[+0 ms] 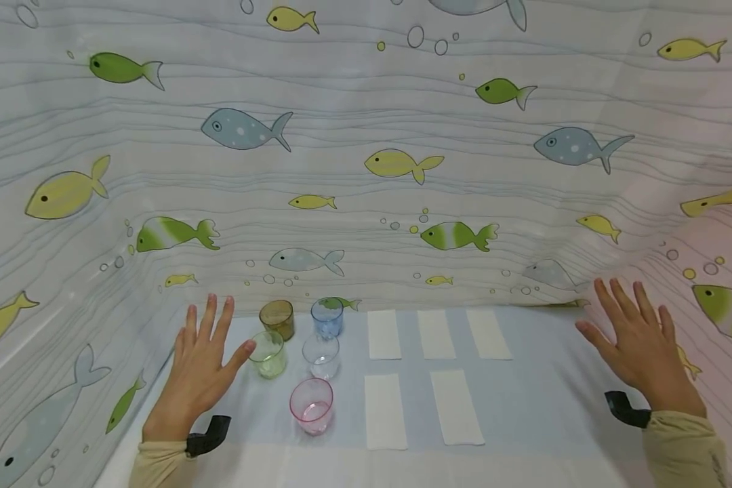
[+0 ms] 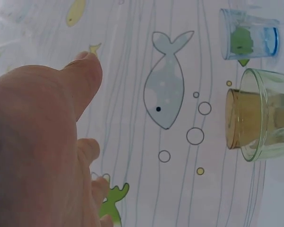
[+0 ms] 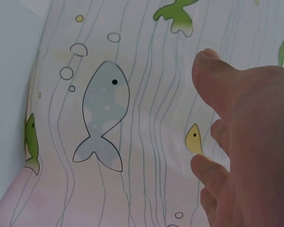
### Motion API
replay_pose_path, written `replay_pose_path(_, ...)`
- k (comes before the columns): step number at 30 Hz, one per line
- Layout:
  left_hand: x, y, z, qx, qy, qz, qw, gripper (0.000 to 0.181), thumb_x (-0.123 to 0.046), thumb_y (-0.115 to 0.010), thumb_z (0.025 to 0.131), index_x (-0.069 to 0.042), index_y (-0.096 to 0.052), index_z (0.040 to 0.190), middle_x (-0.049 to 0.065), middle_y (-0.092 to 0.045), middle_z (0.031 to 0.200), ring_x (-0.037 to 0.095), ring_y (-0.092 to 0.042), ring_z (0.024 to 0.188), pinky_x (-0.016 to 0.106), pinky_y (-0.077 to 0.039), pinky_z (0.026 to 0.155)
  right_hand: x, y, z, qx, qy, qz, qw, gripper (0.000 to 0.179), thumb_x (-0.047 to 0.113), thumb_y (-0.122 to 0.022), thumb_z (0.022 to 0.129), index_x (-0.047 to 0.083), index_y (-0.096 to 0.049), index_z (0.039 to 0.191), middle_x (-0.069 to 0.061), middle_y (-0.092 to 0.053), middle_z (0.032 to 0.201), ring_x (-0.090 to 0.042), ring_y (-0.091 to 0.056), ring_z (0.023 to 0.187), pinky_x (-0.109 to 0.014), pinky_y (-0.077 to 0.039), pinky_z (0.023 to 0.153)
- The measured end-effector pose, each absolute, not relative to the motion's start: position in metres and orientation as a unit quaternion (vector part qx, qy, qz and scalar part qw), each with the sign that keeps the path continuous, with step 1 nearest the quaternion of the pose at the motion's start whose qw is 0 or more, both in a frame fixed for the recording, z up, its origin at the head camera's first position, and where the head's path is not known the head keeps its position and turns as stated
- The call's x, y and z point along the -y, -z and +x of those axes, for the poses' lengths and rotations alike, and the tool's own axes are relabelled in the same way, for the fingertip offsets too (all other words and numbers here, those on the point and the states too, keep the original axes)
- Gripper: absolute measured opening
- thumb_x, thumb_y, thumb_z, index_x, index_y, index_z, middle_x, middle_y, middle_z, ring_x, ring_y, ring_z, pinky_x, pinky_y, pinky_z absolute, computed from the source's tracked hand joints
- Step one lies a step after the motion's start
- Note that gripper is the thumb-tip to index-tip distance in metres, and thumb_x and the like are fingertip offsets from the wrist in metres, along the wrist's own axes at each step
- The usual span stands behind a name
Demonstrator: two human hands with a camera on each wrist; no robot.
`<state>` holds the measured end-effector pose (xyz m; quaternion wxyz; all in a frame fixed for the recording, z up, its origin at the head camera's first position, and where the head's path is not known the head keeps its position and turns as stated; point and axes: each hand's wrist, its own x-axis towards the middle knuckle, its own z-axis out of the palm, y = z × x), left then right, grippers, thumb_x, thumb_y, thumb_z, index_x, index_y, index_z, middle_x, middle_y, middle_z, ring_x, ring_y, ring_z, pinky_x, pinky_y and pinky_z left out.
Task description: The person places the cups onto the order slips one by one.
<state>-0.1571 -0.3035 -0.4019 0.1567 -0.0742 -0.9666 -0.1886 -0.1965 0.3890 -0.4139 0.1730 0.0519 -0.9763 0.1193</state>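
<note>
The left hand (image 1: 198, 369) hovers flat above the pale blue surface (image 1: 524, 400), fingers (image 1: 210, 318) straight and spread apart, holding nothing. Its thumb tip lies just beside the green cup (image 1: 268, 354), which is the nearest thing to it; from the head view I cannot tell whether thumb and glass touch. The left wrist view shows the same open palm with the thumb extended and the green cup off to the side, apart from the palm.

Taking the green cup as the landmark: the amber cup (image 1: 277, 318) stands just behind it, the clear cup (image 1: 321, 356) just to its right, the blue cup (image 1: 327, 317) behind and to the right, and the pink cup (image 1: 312, 405) in front and to the right, nearest the person. All five stand upright, mouths up, bunched close together, probably so that one hand can reach any of them.

Further right of the green cup lie five white paper strips (image 1: 384, 334), three in a back row and two in front, spaced evenly as if each marks a spot.

The right hand (image 1: 637, 346) hovers well to the right of the strips, near the fish-print curtain (image 1: 366, 169), fingers straight and apart, empty.
</note>
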Motion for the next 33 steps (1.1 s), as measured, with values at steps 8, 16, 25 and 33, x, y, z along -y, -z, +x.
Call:
replay_pose_path(8,0.298,0.405,-0.154,0.968,0.185,-0.083,0.148,0.091,-0.051,-0.062,0.105,-0.004,-0.018,0.169,0.031,-0.005,0.175,0.057,0.008,0.160,0.080,-0.001,0.124,-0.375,0.425,-0.204,0.968,-0.122,0.096,0.195,0.086,0.052,-0.055,0.108,0.018,-0.009,0.172,-0.027,-0.014,0.175,-0.045,0.009,0.164,-0.075,0.007,0.126)
replay_pose_path(16,0.264,0.415,-0.148,0.934,0.203,-0.163,0.246,0.068,-0.022,-0.081,0.095,0.005,-0.051,0.148,0.026,-0.054,0.136,0.043,-0.053,0.127,0.063,-0.054,0.100,-0.314,0.434,-0.211,0.931,-0.259,0.193,0.168,0.088,0.028,-0.074,0.101,0.022,-0.021,0.171,-0.019,-0.071,0.130,-0.040,-0.062,0.121,-0.056,-0.056,0.094)
replay_pose_path(25,0.239,0.454,-0.141,0.899,0.270,-0.248,0.240,0.062,-0.021,-0.090,0.085,-0.006,-0.063,0.139,0.000,-0.062,0.126,0.021,-0.065,0.115,0.047,-0.060,0.093,-0.251,0.466,-0.242,0.893,-0.374,0.247,0.047,0.079,0.030,-0.076,0.100,0.025,-0.035,0.167,0.008,-0.066,0.104,-0.005,-0.059,0.094,-0.024,-0.053,0.077)
replay_pose_path(33,0.239,0.482,-0.143,0.889,0.346,-0.250,0.166,0.076,-0.033,-0.095,0.080,-0.015,-0.058,0.144,-0.003,-0.060,0.134,0.027,-0.062,0.119,0.041,-0.060,0.091,-0.206,0.482,-0.286,0.868,-0.411,0.277,-0.021,0.080,0.033,-0.081,0.096,0.025,-0.041,0.164,-0.002,-0.063,0.102,-0.020,-0.058,0.091,-0.024,-0.051,0.073)
